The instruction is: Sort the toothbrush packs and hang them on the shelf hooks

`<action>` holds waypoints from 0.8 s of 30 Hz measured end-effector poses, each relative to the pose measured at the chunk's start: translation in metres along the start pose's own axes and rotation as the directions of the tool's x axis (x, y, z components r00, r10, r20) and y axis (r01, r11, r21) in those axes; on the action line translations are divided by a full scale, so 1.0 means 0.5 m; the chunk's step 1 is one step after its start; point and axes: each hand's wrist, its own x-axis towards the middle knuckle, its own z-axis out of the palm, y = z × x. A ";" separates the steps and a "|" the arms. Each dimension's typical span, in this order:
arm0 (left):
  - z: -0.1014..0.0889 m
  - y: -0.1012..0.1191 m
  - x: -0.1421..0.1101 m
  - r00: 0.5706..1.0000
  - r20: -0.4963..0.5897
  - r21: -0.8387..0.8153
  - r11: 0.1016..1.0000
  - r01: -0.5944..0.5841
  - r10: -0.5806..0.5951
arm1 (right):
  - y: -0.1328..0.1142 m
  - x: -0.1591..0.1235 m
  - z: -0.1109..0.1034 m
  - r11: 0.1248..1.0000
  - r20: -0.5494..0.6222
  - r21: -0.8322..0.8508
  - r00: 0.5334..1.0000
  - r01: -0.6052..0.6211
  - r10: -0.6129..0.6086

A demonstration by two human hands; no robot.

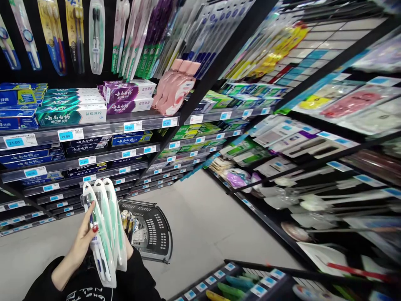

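My left hand (82, 239) is closed on a fan of three toothbrush packs (106, 225), white and green, held upright at the lower left. Its thumb, with a red nail, presses on the front pack. My right arm in a black sleeve (138, 274) reaches up behind the same packs. Only a strip of my right hand (127, 244) shows at their right edge, and its fingers are hidden. Just behind the packs a black shopping basket (158, 234) stands on the floor with several small packaged items inside.
Shelves of toothpaste boxes (72, 109) with blue price tags run along the left, and hanging toothbrushes (94, 33) fill the wall above. More shelving with packaged goods (300, 138) lines the right. A grey floor aisle (203, 217) runs between them. A low display (238, 284) sits in the bottom foreground.
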 end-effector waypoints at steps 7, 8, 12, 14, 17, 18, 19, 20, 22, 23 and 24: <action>-0.010 -0.016 0.005 0.998 -0.046 0.042 0.999 0.035 -0.034 | -0.005 0.033 0.002 1.000 -0.095 -0.023 0.995 -0.001 -0.002; -0.009 -0.019 0.007 0.999 -0.037 0.072 0.997 0.035 -0.032 | -0.011 0.027 -0.008 1.000 -0.063 -0.030 0.998 0.008 -0.010; 0.016 -0.028 0.018 0.997 0.054 0.287 0.957 0.034 -0.051 | -0.036 -0.009 -0.052 0.966 0.101 -0.218 0.988 0.139 -0.119; 0.038 -0.037 0.024 0.989 0.106 0.379 0.923 0.058 -0.106 | -0.047 -0.022 -0.076 0.940 0.099 -0.299 0.985 0.165 -0.142; 0.071 -0.064 0.035 0.961 0.171 0.469 0.876 0.113 -0.216 | -0.061 -0.027 -0.117 0.948 0.071 -0.301 0.993 0.108 -0.090; 0.083 -0.075 0.041 0.947 0.200 0.492 0.861 0.125 -0.251 | -0.066 -0.025 -0.133 0.958 0.066 -0.276 0.996 0.076 -0.060; 0.095 -0.087 0.049 0.931 0.232 0.515 0.848 0.127 -0.281 | -0.069 -0.023 -0.150 0.971 0.062 -0.236 0.998 0.043 -0.029; 0.109 -0.098 0.058 0.915 0.265 0.533 0.837 0.124 -0.305 | -0.071 -0.020 -0.170 0.982 0.055 -0.187 0.998 0.016 -0.006; 0.144 -0.116 0.083 0.880 0.321 0.546 0.827 0.130 -0.350 | -0.071 -0.015 -0.217 0.995 0.026 -0.094 0.999 -0.016 0.019; 0.165 -0.124 0.096 0.863 0.346 0.537 0.832 0.140 -0.368 | -0.068 -0.013 -0.246 0.998 0.000 -0.058 0.999 -0.032 0.032; 0.187 -0.133 0.110 0.847 0.370 0.520 0.840 0.152 -0.382 | -0.062 -0.012 -0.280 0.998 -0.042 -0.037 0.998 -0.052 0.050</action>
